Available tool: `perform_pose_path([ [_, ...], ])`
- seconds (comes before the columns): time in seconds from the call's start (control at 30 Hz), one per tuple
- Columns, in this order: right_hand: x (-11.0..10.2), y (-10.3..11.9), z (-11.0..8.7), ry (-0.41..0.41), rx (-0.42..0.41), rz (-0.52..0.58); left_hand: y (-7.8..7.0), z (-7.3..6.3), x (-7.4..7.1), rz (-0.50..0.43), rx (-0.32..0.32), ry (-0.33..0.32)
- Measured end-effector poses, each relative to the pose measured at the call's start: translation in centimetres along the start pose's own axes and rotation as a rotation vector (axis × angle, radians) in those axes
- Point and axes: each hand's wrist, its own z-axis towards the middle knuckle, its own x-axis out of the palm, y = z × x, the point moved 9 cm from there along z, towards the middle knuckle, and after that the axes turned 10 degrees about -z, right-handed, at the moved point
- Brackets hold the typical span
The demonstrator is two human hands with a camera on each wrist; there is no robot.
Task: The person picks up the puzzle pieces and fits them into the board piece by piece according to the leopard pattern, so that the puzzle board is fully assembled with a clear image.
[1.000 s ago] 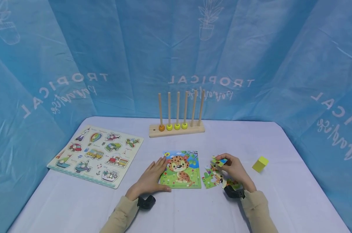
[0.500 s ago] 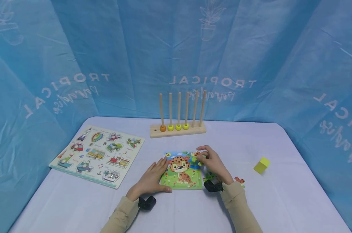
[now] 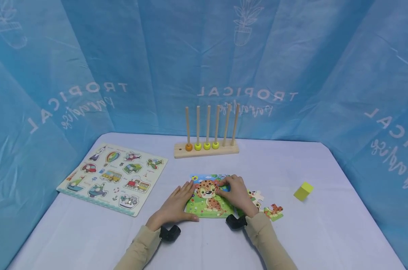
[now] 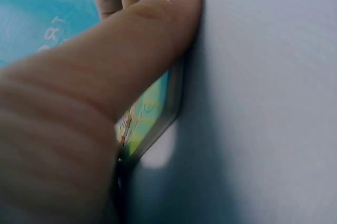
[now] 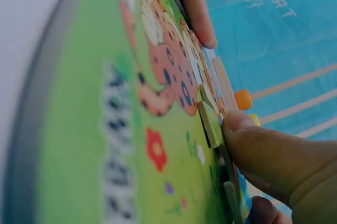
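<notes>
Tabletop (image 3: 204,247) is occupied by the leopard board (image 3: 208,206), whose left edge is touched by the left hand (image 3: 173,207), fingers spread. By the right hand (image 3: 237,193), curled over the board's right half, a puzzle piece (image 5: 212,121) is pinched; since the last frame, it has been shifted leftward.

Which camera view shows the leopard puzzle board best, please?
The head view: it shows most of the leopard puzzle board, partly covered by the left hand and right hand. The right wrist view gives a slanted close-up of part; the left wrist view, only a narrow strip.
</notes>
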Motion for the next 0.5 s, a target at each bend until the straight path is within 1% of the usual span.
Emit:
perform_pose_path([
  [0.13, -0.03, -0.33, -0.18, -0.001, 0.027, -0.01, -0.22, 0.04, -0.13, -0.007, 0.009, 0.0],
  [0.27, -0.38, -0.42, -0.38, -0.022, 0.033, -0.018, -0.07, 0.0, -0.13, -0.008, -0.004, 0.003],
  [0.37, -0.65, -0.71, -0.46, -0.05, 0.062, -0.063, 0.12, -0.02, -0.1, -0.004, -0.014, 0.003],
  [0.5, -0.89, -0.83, -0.57, -0.085, 0.079, -0.125, 0.15, -0.06, -0.09, -0.006, -0.007, 0.001],
])
